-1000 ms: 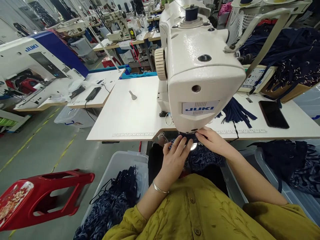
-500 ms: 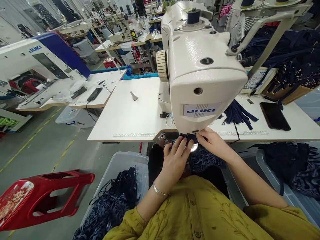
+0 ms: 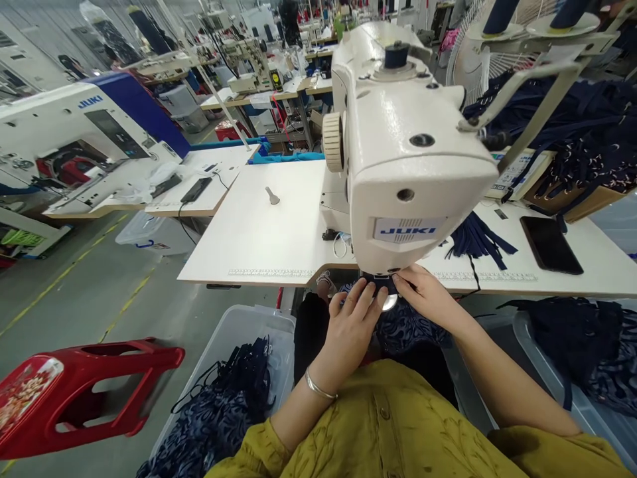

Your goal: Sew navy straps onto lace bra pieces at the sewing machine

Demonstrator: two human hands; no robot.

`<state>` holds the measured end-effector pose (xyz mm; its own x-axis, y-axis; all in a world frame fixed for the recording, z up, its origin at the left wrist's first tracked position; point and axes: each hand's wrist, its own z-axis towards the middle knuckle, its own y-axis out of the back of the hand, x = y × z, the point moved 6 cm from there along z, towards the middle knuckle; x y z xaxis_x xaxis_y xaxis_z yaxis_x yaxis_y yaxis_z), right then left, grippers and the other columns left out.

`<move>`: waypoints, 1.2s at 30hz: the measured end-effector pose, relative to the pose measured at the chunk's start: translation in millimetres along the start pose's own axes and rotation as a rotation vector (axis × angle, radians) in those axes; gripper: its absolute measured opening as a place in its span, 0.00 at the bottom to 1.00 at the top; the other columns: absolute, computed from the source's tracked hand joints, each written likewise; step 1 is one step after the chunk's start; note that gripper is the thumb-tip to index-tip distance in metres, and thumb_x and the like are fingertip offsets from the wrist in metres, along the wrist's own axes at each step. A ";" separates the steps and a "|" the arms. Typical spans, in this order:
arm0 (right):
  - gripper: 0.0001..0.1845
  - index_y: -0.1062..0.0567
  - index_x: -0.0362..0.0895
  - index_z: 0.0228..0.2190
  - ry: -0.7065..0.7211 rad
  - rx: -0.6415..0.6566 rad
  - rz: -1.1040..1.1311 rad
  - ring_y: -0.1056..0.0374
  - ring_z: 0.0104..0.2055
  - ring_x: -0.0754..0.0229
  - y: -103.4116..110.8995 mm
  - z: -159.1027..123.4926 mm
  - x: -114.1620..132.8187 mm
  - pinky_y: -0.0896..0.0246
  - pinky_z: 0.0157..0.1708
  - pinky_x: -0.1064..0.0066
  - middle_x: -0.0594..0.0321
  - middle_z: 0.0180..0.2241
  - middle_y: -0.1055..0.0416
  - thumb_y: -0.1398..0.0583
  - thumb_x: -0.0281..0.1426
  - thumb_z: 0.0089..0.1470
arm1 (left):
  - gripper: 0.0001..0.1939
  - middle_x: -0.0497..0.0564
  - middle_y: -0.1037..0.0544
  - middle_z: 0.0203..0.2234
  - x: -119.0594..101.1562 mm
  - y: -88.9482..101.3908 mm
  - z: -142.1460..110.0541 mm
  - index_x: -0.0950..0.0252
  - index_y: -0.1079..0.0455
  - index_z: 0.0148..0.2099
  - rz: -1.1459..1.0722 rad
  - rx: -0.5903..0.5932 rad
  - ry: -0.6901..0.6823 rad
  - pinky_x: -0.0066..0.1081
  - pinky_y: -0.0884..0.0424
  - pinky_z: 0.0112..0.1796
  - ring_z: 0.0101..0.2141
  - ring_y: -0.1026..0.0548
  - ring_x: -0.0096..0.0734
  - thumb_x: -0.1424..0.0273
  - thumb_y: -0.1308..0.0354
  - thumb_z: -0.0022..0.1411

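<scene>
A dark navy piece of fabric (image 3: 379, 282) lies under the head of a white sewing machine (image 3: 423, 179), which hides the needle area. My left hand (image 3: 351, 325), wearing a silver bangle, rests with its fingers spread and their tips on the fabric; its thumb is hidden. From the other side, my right hand (image 3: 430, 299) pinches the fabric's right edge between thumb and fingers. A small lamp (image 3: 390, 303) glows just below the cloth. Patterned navy fabric (image 3: 411, 322) hangs over my lap.
Clear bins with navy garments stand at left (image 3: 223, 392) and right (image 3: 592, 352). A phone (image 3: 551, 244) and a bundle of navy strips (image 3: 478, 239) lie on the white table (image 3: 263, 232). A red stool (image 3: 94, 392) stands at left, near another sewing machine (image 3: 89, 139).
The view has tilted and shifted slightly, so the machine and table appear a little lower and farther right. Both hands stay at the fabric under the machine head.
</scene>
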<state>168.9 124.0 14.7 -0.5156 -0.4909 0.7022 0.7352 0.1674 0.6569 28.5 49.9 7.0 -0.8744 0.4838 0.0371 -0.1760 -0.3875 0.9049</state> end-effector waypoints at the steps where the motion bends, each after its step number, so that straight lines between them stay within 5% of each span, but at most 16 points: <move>1: 0.14 0.29 0.46 0.32 -0.010 0.000 0.007 0.33 0.45 0.53 -0.8 -0.2 -0.1 0.37 0.46 0.61 0.58 0.33 0.32 0.52 0.34 0.65 | 0.24 0.52 0.31 0.58 0.7 -0.2 -0.4 0.59 0.42 0.64 -0.001 -0.003 0.006 0.40 0.44 0.54 0.61 0.40 0.37 0.75 0.50 0.68; 18: 0.13 0.35 0.45 0.45 -0.145 -0.120 0.228 0.35 0.36 0.58 -7.4 -7.2 -10.2 0.37 0.39 0.65 0.62 0.32 0.33 0.52 0.39 0.65 | 0.21 0.57 0.28 0.53 2.7 2.1 -1.1 0.62 0.37 0.61 0.012 -0.118 0.000 0.42 0.39 0.55 0.58 0.35 0.40 0.76 0.50 0.67; 23: 0.16 0.36 0.45 0.47 -0.151 -0.140 0.308 0.34 0.43 0.57 -5.5 -14.7 -16.2 0.38 0.46 0.63 0.59 0.39 0.32 0.46 0.41 0.62 | 0.22 0.56 0.28 0.53 1.1 2.2 1.0 0.61 0.39 0.62 0.019 -0.068 -0.012 0.41 0.38 0.54 0.58 0.35 0.40 0.76 0.50 0.67; 27: 0.22 0.34 0.46 0.46 -0.156 -0.041 0.303 0.34 0.47 0.55 -6.8 -23.1 -18.8 0.38 0.49 0.61 0.58 0.44 0.31 0.36 0.40 0.53 | 0.21 0.56 0.27 0.52 -1.6 6.0 3.8 0.61 0.39 0.62 0.022 -0.079 -0.025 0.41 0.37 0.53 0.57 0.33 0.40 0.74 0.50 0.68; 32: 0.09 0.32 0.47 0.43 -0.186 -0.038 0.266 0.31 0.45 0.56 4.7 -34.5 -10.2 0.36 0.46 0.62 0.58 0.43 0.29 0.45 0.34 0.60 | 0.18 0.57 0.26 0.50 -5.3 8.4 7.4 0.64 0.36 0.58 -0.021 -0.115 -0.022 0.43 0.34 0.51 0.53 0.30 0.44 0.71 0.47 0.67; 36: 0.07 0.32 0.46 0.41 -0.180 0.214 0.420 0.29 0.35 0.61 5.2 -52.3 17.4 0.34 0.37 0.69 0.63 0.33 0.26 0.46 0.34 0.62 | 0.12 0.58 0.25 0.47 -11.3 20.4 5.0 0.65 0.33 0.50 -0.226 -0.177 -0.087 0.38 0.29 0.44 0.44 0.26 0.39 0.77 0.50 0.66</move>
<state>186.8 71.7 16.0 -0.2762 -0.1912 0.9419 0.7983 0.5000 0.3356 37.1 40.5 27.2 -0.7637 0.6355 -0.1139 -0.4444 -0.3895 0.8067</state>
